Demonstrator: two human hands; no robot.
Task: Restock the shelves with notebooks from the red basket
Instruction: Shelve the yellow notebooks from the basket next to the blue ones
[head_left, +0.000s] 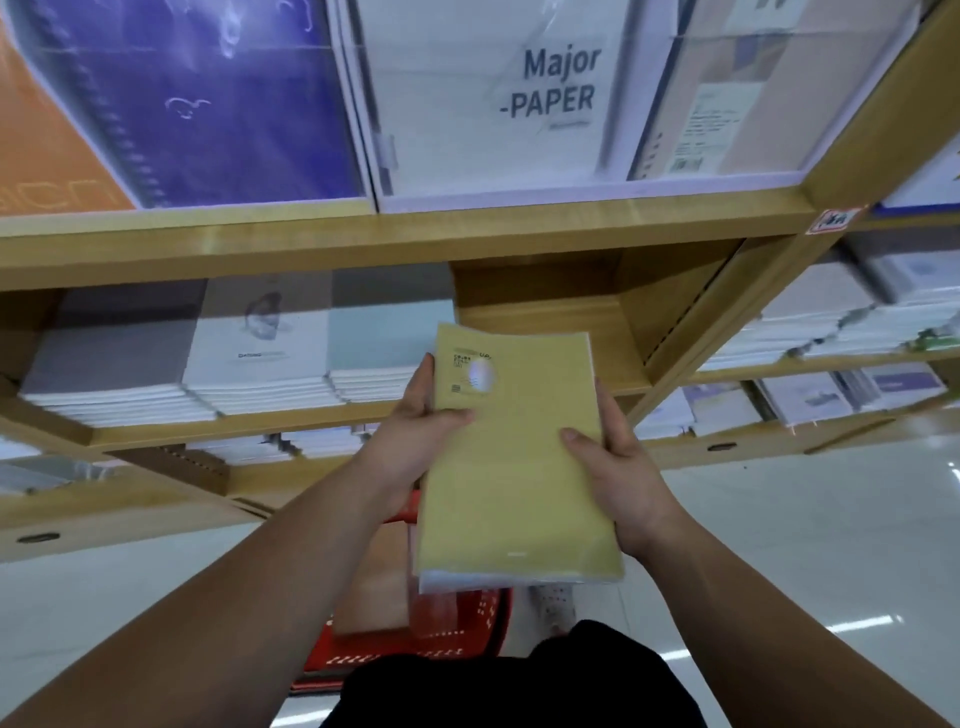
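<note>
A stack of yellow notebooks (511, 467) in clear wrap is held in front of me by both hands. My left hand (415, 447) grips its left edge, thumb on the cover. My right hand (618, 467) grips the right edge, thumb on top. The stack's far end points at a bare wooden shelf section (561, 322) on the middle shelf. Below the stack, on the floor, stands the red basket (467, 639) with pale notebooks (374, 582) inside, partly hidden by the stack and my arms.
Left of the bare section lie grey (114, 353), white (260, 343) and pale blue (389, 332) notebook stacks. Above them, large notebooks stand behind clear panels, one marked Major-PAPER (498, 98). A wooden upright (727, 312) separates further stocked shelves on the right. The floor is glossy white tile (805, 545).
</note>
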